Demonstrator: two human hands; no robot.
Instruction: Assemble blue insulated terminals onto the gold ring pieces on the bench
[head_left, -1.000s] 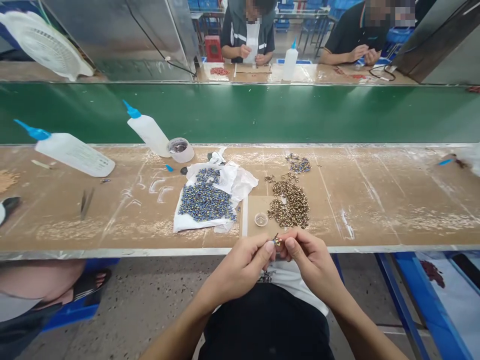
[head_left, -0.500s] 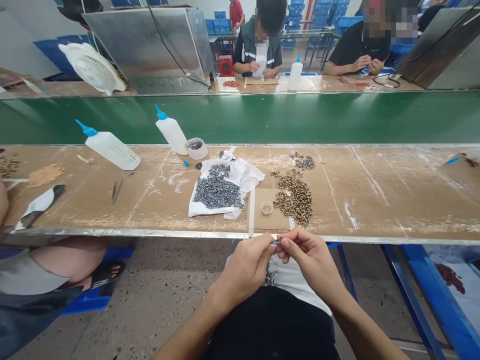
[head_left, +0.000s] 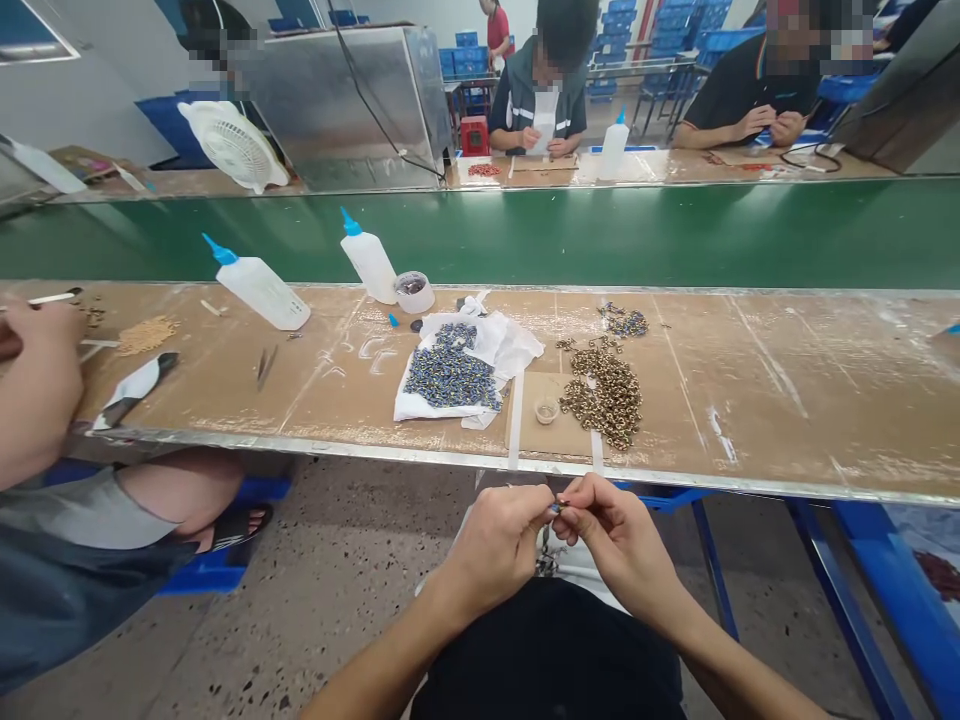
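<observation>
My left hand (head_left: 501, 545) and my right hand (head_left: 611, 535) meet over my lap, just below the table's front edge. Both pinch one tiny blue and brass part (head_left: 556, 507) between fingertips and thumbs. On the table ahead lies a heap of blue parts (head_left: 450, 377) on a white cloth (head_left: 517, 345). To its right sits a heap of brass parts (head_left: 609, 392), with a small clear cup (head_left: 546, 410) between the two heaps. A smaller cluster of mixed parts (head_left: 622, 321) lies further back.
Two squeeze bottles with blue tips (head_left: 259, 288) (head_left: 369, 260) and a small tub (head_left: 414, 291) stand at the back left, tweezers (head_left: 265, 366) near them. A green conveyor belt (head_left: 600, 235) runs behind the table. Another person's arm (head_left: 34, 390) and leg are at left; people work across the belt.
The view has swung left and lifted, so the table sits higher in frame. My hands stay pinched together on the small part, now lower below the table edge. A neighbour's arm has come into view.
</observation>
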